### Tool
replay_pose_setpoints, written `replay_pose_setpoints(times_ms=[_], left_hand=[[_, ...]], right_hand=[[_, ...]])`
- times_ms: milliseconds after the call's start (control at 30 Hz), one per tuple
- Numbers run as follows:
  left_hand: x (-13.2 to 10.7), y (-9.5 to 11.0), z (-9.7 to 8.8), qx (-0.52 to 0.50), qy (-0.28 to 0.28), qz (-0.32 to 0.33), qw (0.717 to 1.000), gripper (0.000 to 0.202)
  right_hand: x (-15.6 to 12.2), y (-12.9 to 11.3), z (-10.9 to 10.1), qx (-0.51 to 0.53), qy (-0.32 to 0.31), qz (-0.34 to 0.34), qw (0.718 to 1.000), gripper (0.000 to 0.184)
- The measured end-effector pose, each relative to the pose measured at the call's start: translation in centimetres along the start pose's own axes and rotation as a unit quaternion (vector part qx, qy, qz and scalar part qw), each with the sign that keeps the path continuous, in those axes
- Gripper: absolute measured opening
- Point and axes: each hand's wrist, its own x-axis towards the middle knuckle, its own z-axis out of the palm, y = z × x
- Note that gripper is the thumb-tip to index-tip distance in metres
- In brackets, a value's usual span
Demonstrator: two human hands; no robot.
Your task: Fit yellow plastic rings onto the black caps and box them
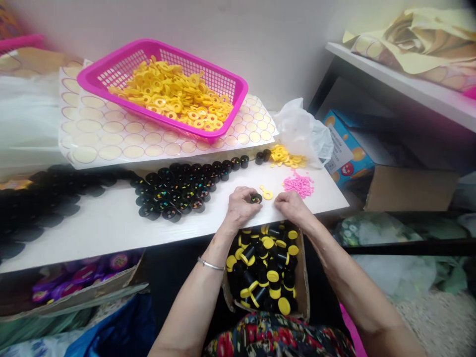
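My left hand (242, 206) is closed around a small black cup (256, 199) with coloured bits inside, held at the table's front edge. Just right of the cup lies a yellow ring-ended piece (267, 193) on the white tabletop. My right hand (291, 204) is closed with its fingertips together, apart from the cup; what it may hold is hidden. Beyond it sits a heap of small pink pieces (298, 184). Many more black cups (178, 191) with coloured bits stand in a cluster to the left.
A pink basket (238, 106) of yellow pieces stands on printed sheets (122, 148). Behind the pink heap are loose yellow pieces (285, 157) and a clear plastic bag (303, 131). Below the table edge, a cardboard box (307, 292) holds yellow-capped black containers (273, 275). A shelf (401, 82) juts in at right.
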Motion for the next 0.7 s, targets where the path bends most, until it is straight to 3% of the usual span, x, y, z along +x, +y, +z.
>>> replay_pose_setpoints(times_ms=[233,500,700], left_hand=[[0.1,0.0,0.1,-0.013,0.001,-0.016,1.0,0.029],[0.1,0.1,0.0,-0.02,-0.002,-0.026,0.999,0.031],[0.1,0.2,0.1,-0.022,-0.004,-0.029,0.999,0.031]], right_hand=[[0.0,0.3,-0.2,-0.072,0.022,-0.036,0.997,0.019],[-0.8,2.1,-0.2,0.065,0.046,-0.06,0.995,0.017],[-0.8,2.5,0.7,-0.028,0.078,-0.134,0.988,0.015]])
